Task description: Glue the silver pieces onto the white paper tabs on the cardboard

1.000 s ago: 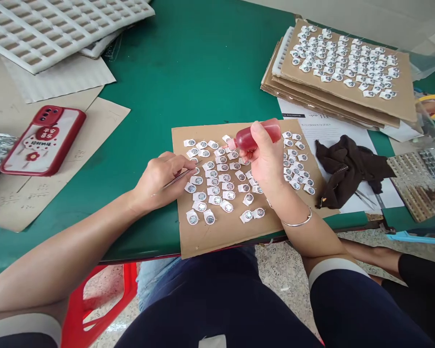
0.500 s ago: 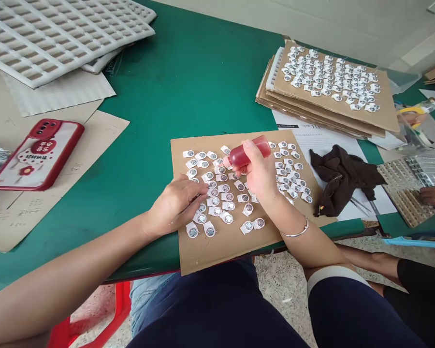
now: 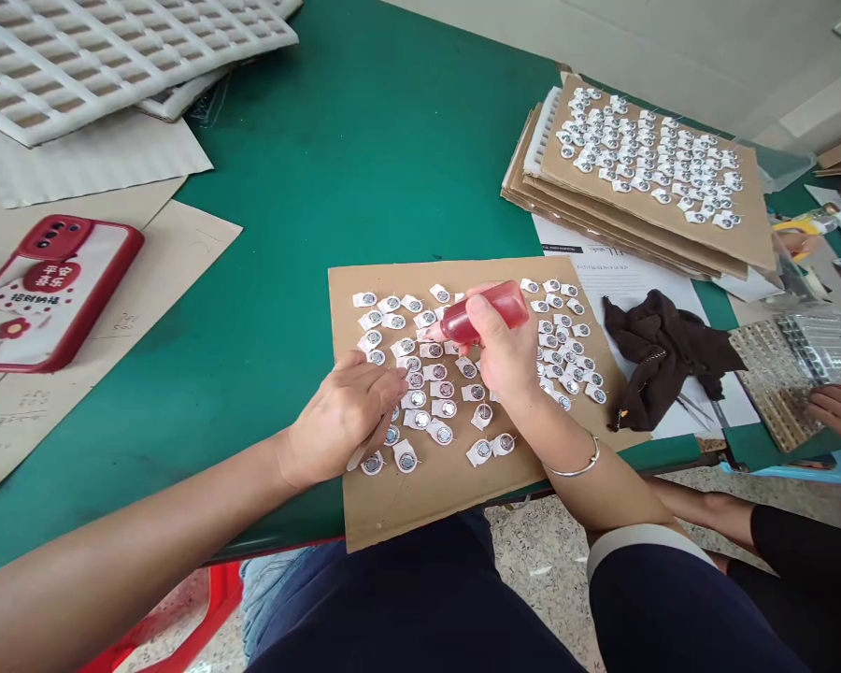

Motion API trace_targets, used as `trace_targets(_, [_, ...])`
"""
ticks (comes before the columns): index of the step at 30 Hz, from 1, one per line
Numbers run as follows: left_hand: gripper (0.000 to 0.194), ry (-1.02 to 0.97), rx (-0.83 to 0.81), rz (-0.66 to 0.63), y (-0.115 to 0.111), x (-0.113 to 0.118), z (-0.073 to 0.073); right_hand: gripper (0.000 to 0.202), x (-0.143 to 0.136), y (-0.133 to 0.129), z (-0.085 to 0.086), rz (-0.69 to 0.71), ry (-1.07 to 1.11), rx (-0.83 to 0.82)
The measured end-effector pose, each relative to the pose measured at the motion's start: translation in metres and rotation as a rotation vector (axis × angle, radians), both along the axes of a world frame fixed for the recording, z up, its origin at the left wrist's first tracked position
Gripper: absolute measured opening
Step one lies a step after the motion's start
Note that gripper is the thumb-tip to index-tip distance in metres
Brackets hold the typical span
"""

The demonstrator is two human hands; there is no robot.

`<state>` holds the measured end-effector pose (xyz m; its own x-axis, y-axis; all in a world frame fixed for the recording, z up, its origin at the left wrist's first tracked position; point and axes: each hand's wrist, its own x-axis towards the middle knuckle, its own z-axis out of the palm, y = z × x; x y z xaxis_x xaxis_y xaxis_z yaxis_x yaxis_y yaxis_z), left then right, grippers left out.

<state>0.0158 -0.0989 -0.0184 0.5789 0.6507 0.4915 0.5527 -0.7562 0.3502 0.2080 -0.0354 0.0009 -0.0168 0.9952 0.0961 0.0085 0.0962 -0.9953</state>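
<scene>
The right hand's (image 3: 510, 353) grip is closed around a red bottle (image 3: 487, 311), tilted over the worktop (image 3: 364, 140); the left hand's (image 3: 340, 411) is pinched on a slim tool (image 3: 373, 441). Below them, the cardboard sheet (image 3: 406, 509) pokes past the worktop's near edge, close to the wearer's lap, so a bump from the body could jolt it and everything on it. A hard squeeze on the bottle could let out too much, since its nozzle (image 3: 431, 332) already points down. The small round pieces (image 3: 406, 458) lie loose-looking in crowded, uneven rows on the sheet; the left fingers, low among them, could nudge some askew or smear any wet spots.

Compared with the earliest frame, the left hand reaches farther in over the sheet and sits nearer its front edge. The bottle has come closer to the wearer, and the nozzle sits slightly farther left.
</scene>
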Motion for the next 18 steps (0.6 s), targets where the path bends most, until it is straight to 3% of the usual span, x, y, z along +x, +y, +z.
trace_targets(7, [0.008, 0.074, -0.026, -0.024, -0.002, 0.0, 0.002, 0.033, -0.001, -0.003, 0.004, -0.015, -0.006, 0.004])
trace_targets(12, [0.018, 0.268, 0.163, 0.004, -0.004, 0.01, 0.006, 0.028, -0.003, -0.007, 0.007, -0.015, -0.14, 0.049])
trace_targets(18, [0.021, 0.436, 0.296, 0.034, -0.01, 0.02, 0.01, 0.017, -0.007, -0.012, 0.01, 0.026, -0.326, 0.255])
